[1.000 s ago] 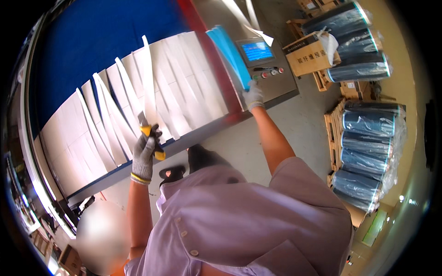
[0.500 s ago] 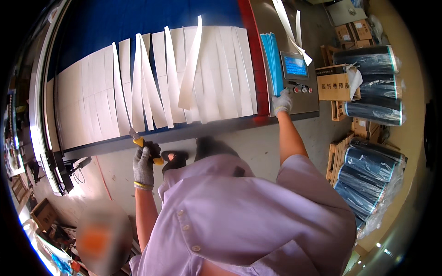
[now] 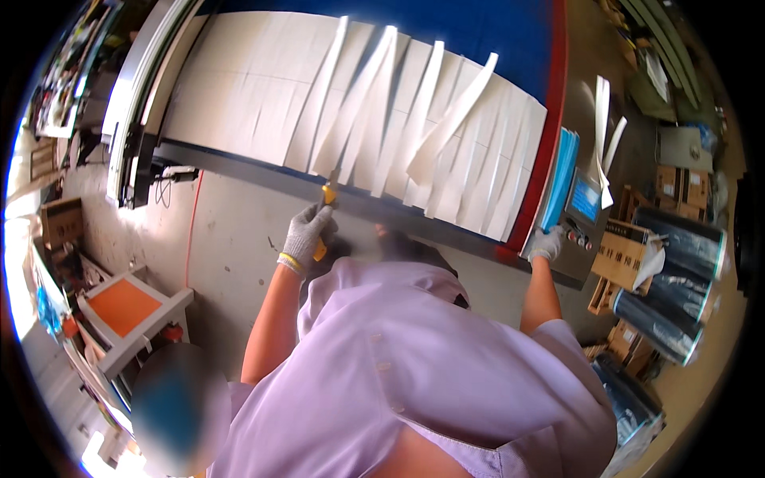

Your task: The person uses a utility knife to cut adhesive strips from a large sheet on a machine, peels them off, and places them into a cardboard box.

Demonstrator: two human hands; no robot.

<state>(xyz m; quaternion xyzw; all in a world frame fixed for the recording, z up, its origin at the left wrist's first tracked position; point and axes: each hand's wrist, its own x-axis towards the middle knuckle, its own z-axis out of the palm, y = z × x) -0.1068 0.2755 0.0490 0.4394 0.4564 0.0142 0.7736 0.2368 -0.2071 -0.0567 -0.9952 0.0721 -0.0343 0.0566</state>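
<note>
My left hand [image 3: 305,236], in a pale knit glove, is closed around a yellow-handled tool [image 3: 328,193] with a narrow metal tip. That tip is at the near edge of a pale sheet [image 3: 239,88] cut into long strips. Several white strips [image 3: 456,119] lie loose and slanted across the sheet, which rests on a blue bed [image 3: 510,40]. Far to the right, my right hand [image 3: 546,244], also gloved, is at the near end of a stack of blue strips [image 3: 562,175], beside the panel's knobs [image 3: 577,236]. Its fingers are too small to read.
A small screen [image 3: 586,197] and white offcuts [image 3: 603,143] are on the metal panel. Cartons [image 3: 620,253] and dark plastic-wrapped rolls [image 3: 661,323] stand to the right. A machine rail [image 3: 147,103] borders the bed's left. An orange-topped stand [image 3: 126,307] is at lower left.
The whole view has turned, shifting the bed rightward in the picture. My left hand has moved the tool right along the sheet's near edge by about a strip. My right hand remains by the blue strips.
</note>
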